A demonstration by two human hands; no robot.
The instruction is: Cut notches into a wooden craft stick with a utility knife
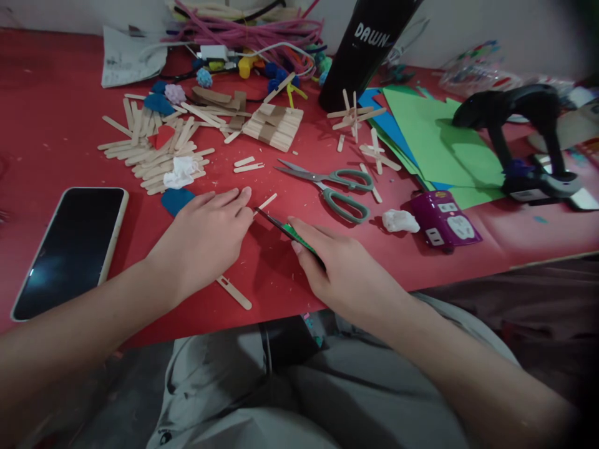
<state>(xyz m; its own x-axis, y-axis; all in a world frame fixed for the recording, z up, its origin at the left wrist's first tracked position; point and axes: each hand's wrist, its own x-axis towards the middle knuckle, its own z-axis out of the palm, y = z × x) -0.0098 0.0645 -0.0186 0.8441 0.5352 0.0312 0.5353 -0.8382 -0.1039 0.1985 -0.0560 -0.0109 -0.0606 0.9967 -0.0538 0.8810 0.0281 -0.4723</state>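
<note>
My right hand is closed around the green handle of a craft knife. Its dark blade points left and reaches the fingertips of my left hand. Those fingers are bent and pressed down on a wooden craft stick, whose pale end sticks out just beyond the blade tip; the rest is hidden under the hand. Below my left wrist lies another craft stick with a slot cut in it. A blue piece shows partly behind the left hand. Grey-handled scissors lie spread open behind the knife.
A phone lies at the left. Heaped craft sticks and a bundled stack are farther back. A black bottle stands near green paper. A purple box and crumpled white tissue sit at the right.
</note>
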